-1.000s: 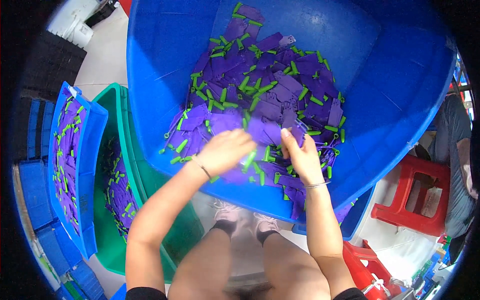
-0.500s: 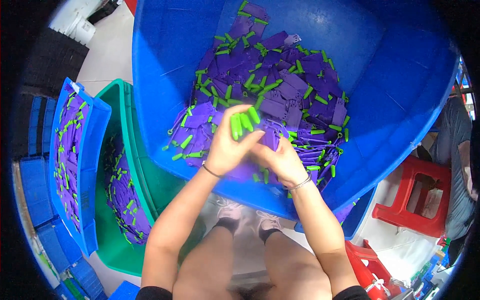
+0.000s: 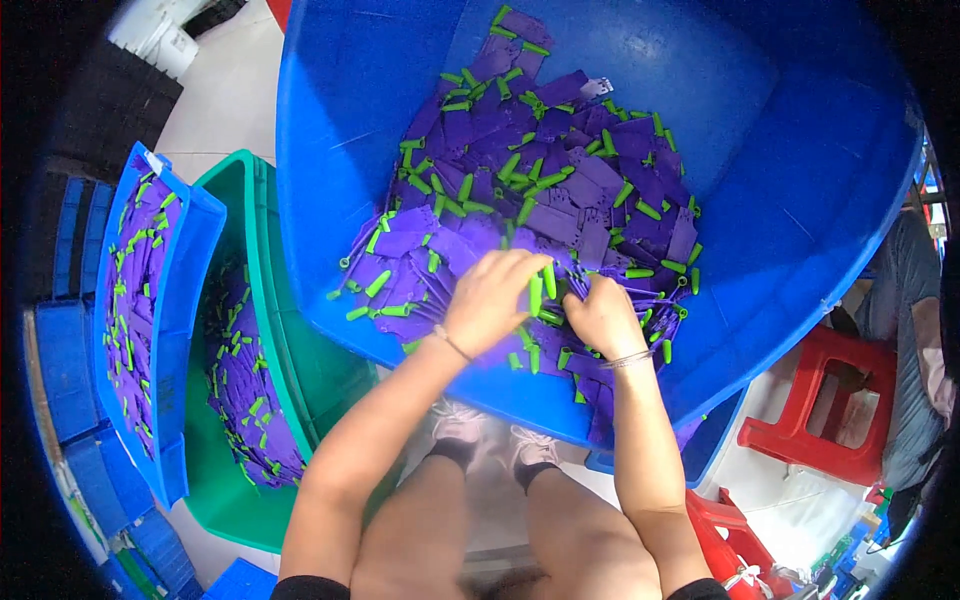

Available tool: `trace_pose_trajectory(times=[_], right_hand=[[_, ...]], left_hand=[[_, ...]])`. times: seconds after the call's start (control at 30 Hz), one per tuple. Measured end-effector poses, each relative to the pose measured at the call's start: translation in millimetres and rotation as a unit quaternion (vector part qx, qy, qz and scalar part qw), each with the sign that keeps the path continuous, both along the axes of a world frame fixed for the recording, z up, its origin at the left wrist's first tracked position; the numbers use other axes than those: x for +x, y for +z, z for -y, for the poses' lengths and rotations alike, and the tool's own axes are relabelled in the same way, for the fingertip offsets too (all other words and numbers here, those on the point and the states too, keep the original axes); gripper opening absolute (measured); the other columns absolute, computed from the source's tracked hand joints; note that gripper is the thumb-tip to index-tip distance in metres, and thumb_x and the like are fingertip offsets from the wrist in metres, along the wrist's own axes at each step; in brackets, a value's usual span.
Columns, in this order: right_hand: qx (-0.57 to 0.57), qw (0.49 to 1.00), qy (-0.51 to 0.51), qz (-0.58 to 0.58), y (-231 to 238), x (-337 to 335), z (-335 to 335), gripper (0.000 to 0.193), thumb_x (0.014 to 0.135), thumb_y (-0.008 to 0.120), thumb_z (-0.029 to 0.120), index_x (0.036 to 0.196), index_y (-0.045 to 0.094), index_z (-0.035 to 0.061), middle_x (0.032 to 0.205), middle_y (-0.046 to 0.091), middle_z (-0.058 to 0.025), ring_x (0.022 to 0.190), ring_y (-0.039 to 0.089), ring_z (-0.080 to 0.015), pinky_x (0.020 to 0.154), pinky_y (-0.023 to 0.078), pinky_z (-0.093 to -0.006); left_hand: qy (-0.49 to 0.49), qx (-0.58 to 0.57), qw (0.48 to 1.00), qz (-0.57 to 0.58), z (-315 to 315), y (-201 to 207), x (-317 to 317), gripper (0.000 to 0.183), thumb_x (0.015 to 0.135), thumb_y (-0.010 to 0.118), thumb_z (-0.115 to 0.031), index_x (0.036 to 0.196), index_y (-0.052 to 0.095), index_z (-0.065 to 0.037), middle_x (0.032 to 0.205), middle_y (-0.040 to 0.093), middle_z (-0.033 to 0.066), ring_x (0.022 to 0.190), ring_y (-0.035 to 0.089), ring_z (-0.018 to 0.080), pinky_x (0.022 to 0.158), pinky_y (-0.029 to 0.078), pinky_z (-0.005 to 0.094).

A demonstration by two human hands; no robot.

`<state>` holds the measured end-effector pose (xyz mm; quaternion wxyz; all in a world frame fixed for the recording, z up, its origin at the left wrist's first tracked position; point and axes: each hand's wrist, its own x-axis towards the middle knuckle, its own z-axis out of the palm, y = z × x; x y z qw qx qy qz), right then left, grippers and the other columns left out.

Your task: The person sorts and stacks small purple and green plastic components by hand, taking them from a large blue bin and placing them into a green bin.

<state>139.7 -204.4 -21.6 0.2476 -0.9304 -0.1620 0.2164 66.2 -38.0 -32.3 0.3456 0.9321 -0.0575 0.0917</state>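
A large blue bin [image 3: 340, 130] holds a heap of flat purple blade-shaped pieces with green handles [image 3: 590, 180]. Over the near part of the heap, my left hand [image 3: 490, 305] is closed round a few of these pieces; their green handles [image 3: 536, 295] stick out by its fingertips. Just to the right, my right hand [image 3: 605, 318] pinches the edges of several purple pieces [image 3: 575, 280]. The two hands are close together but apart. Motion blurs the purple parts beside my left hand, and my fingers partly hide what they grip.
At the left stand a green tub [image 3: 262, 300] and a tilted blue crate [image 3: 180, 330], both holding similar purple-and-green pieces. A red stool [image 3: 790, 440] is at the right, beside a person's sleeve and arm [image 3: 930, 350]. My legs are under the bin's near rim.
My left hand has turned over and lowered, its palm no longer facing up. My right hand has moved slightly right, now pinching purple edges. The view has shifted a little.
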Motion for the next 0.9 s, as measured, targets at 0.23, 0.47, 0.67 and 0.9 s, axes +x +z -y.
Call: trace_pose_trajectory(times=[0.23,0.47,0.67,0.9], right_hand=[[0.211,0.923,-0.129,-0.296,-3,9,-6,0.015,0.079,0.056,0.016,0.069,0.054,0.0041,0.054,0.049,-0.0012,0.041,0.039,-0.009,0.038,0.029,-0.0282],[0.423,0.833,-0.107,-0.341,12,-10,-21,0.011,0.086,0.058,0.018,0.082,0.057,0.0068,0.061,0.051,0.0022,0.052,0.046,-0.0066,0.048,0.035,-0.0226],[0.376,0.834,-0.03,-0.402,19,-16,-26,0.011,0.085,0.059,0.018,0.085,0.057,0.0074,0.067,0.054,0.0026,0.059,0.048,-0.0066,0.053,0.037,-0.0217],[0.266,0.946,0.131,-0.128,23,-1,-33,0.035,0.073,0.072,0.024,0.098,0.06,0.0036,0.075,0.062,-0.0068,0.073,0.061,-0.0173,0.067,0.048,-0.0373]], left_hand=[[-0.011,-0.015,1.0,0.016,0,-12,2,0.067,0.063,0.075,-0.008,0.123,0.047,-0.009,0.115,0.053,0.0137,0.103,0.051,0.0329,0.086,0.045,0.0407],[0.17,-0.347,0.921,0.05,-2,9,-2,0.058,0.07,0.076,-0.014,0.119,0.045,-0.004,0.113,0.053,0.0147,0.104,0.054,0.028,0.091,0.043,0.037],[0.168,-0.262,0.948,0.066,-5,18,-5,0.063,0.071,0.077,-0.016,0.122,0.044,-0.004,0.114,0.053,0.0158,0.108,0.053,0.0276,0.092,0.042,0.0367],[0.156,-0.303,0.939,-0.036,-24,24,-20,0.059,0.076,0.073,-0.021,0.123,0.043,-0.005,0.114,0.054,0.0172,0.106,0.055,0.0279,0.09,0.043,0.0367]])
